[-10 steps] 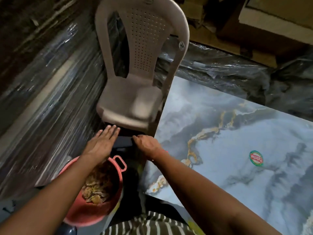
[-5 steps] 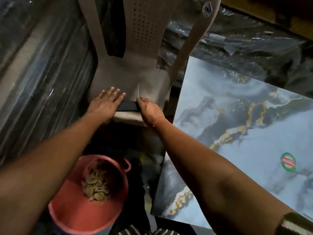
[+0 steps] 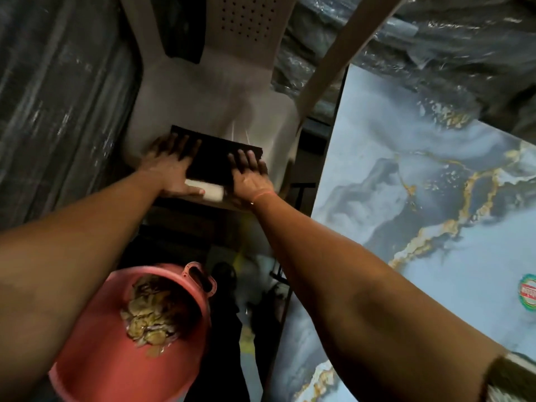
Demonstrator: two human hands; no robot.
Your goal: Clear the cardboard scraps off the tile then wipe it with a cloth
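The tile (image 3: 435, 221) is the largest thing here, a broad glossy slab printed with blue-grey marble clouds and gold veins, lying flat at the right with a round green-and-red sticker (image 3: 528, 291) near its edge. What shows of its surface carries no scraps, so the clearing looks done and the wiping is the step ahead.

Beside its far left corner stands a pale plastic chair (image 3: 220, 91), smooth in the seat and perforated in the back, likely serving as a handy shelf for the cleaning things. Crinkled dark plastic sheeting (image 3: 58, 97) covers what lies around it.

Below the chair, on the floor, a pink plastic tub (image 3: 95, 352) with a moulded handle holds the cardboard scraps (image 3: 153, 311), a ragged tan heap, presumably dumped there from the tile.

On the chair's front edge lies a dark rectangular cloth (image 3: 214, 152), matte and flat; I take it for the wiping cloth, though blur hides its weave. The left hand (image 3: 169, 166) and right hand (image 3: 249, 175) lie flat on its two ends with fingers straight and spread, pressing rather than gripping, seemingly to smooth or gather it. A small pale block (image 3: 210, 191) shows between the wrists; what it is I cannot tell.
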